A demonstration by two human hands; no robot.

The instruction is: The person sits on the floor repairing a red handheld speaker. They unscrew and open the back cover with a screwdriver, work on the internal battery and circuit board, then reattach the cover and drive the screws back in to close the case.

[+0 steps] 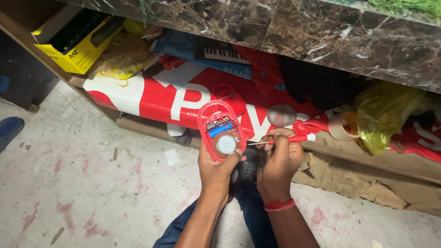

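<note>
Opened red gadget under the screwdriver

My left hand [219, 167] grips the red casing [220, 131] upright, exposing its insides; my right hand [279, 158] pinches the red-handled screwdriver [287, 139] toward it.

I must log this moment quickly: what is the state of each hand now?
Left hand: closed, holding the opened red plastic device.
Right hand: closed, holding the small red screwdriver, tip pointing at the device.
</note>
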